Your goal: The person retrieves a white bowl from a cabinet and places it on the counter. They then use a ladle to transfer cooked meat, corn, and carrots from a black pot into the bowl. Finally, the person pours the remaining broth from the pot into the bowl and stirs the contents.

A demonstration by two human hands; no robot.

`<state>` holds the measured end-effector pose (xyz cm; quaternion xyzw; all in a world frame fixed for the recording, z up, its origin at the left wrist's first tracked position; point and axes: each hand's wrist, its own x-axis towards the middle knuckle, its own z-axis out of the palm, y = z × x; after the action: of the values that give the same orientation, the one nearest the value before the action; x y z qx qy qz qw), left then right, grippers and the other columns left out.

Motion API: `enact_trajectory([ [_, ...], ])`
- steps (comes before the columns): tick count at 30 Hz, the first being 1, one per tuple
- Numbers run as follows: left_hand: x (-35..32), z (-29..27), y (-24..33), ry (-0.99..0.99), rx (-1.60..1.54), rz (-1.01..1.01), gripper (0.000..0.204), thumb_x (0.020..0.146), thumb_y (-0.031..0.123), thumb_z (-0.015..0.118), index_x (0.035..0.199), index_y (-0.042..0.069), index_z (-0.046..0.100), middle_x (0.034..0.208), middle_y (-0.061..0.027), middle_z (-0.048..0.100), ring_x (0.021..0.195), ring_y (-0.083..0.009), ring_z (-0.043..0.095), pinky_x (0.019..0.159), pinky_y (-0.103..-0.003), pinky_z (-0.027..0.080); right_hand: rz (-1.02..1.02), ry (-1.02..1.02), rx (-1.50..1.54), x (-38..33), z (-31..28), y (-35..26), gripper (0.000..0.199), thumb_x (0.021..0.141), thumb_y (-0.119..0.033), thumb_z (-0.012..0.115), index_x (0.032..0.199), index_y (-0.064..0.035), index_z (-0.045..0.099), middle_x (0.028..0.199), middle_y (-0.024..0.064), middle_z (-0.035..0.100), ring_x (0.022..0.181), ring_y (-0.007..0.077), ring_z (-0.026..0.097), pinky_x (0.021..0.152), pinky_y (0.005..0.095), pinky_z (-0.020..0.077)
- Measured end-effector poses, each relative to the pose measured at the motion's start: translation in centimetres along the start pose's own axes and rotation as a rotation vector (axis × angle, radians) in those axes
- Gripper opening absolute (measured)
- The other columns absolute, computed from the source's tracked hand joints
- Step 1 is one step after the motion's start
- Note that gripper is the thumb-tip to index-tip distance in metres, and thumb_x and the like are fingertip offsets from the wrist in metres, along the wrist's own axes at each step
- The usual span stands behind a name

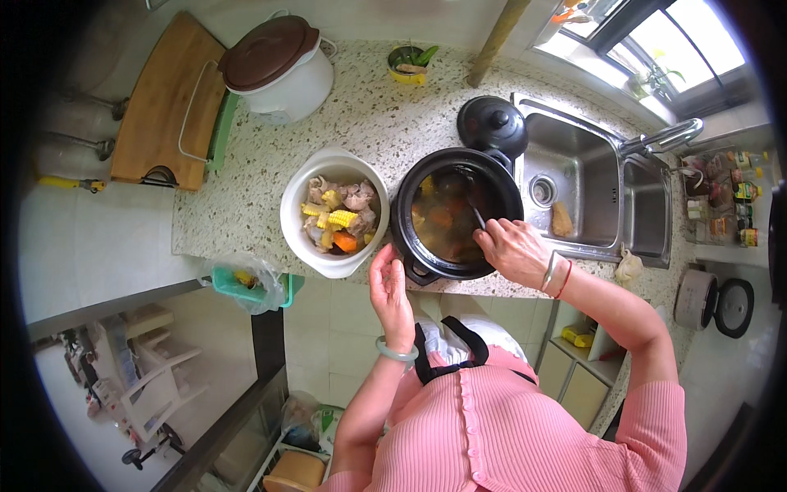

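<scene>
My right hand point(510, 250) is closed around the handle of a thin metal utensil point(477, 215). Its lower end dips into brown soup point(447, 234) and is hidden there. The soup, with orange and yellow pieces in it, fills a black pot point(402, 234). Beside the pot's near left side, my left hand point(390, 291) is held open, palm partly up and holding nothing. Just left of the pot stands a white bowl point(293, 215) with meat chunks point(358, 195), corn pieces point(342, 218) and a carrot piece point(345, 241).
A black lid point(493, 125) lies behind the pot, against the steel sink point(578, 164). A white cooker with a brown lid point(272, 54), a wooden board point(160, 107) and a small yellow bowl point(407, 79) stand farther back. A teal bin point(293, 289) hangs at the counter's front edge.
</scene>
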<state>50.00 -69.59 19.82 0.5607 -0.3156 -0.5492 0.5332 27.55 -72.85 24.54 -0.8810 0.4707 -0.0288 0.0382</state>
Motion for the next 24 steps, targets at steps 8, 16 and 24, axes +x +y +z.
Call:
enact_trajectory([
  [8,-0.4,0.1,-0.5,0.003,-0.012,0.015,0.037,0.098,0.020,0.056,0.130,0.003,0.052,0.118,-0.0029,0.054,0.097,-0.0080,0.048,0.087,-0.023,0.040,-0.050,-0.102,0.223,-0.3,-1.4,0.1,0.013,0.086,-0.012,0.054,0.093,-0.0031,0.059,0.077,0.0099,0.056,0.071,0.0254,0.062,0.059,0.0397,0.0518],
  [16,-0.3,0.2,-0.4,-0.018,-0.010,0.018,0.037,0.099,0.020,0.055,0.131,0.002,0.051,0.120,-0.0045,0.055,0.101,-0.0094,0.049,0.090,-0.024,0.039,0.078,-0.193,0.649,-0.7,-2.8,0.4,0.014,0.089,-0.012,0.054,0.095,-0.0043,0.062,0.088,0.0118,0.066,0.079,0.0318,0.065,0.069,0.0405,0.0536],
  [24,-0.2,0.2,-0.3,-0.015,0.001,0.007,0.038,0.099,0.020,0.054,0.132,0.002,0.050,0.123,-0.0059,0.055,0.104,-0.0104,0.049,0.091,-0.025,0.039,0.293,-0.266,0.942,-0.1,-3.6,0.9,0.020,0.091,-0.010,0.048,0.096,-0.0003,0.065,0.076,0.0133,0.064,0.072,0.0273,0.064,0.069,0.0359,0.0512],
])
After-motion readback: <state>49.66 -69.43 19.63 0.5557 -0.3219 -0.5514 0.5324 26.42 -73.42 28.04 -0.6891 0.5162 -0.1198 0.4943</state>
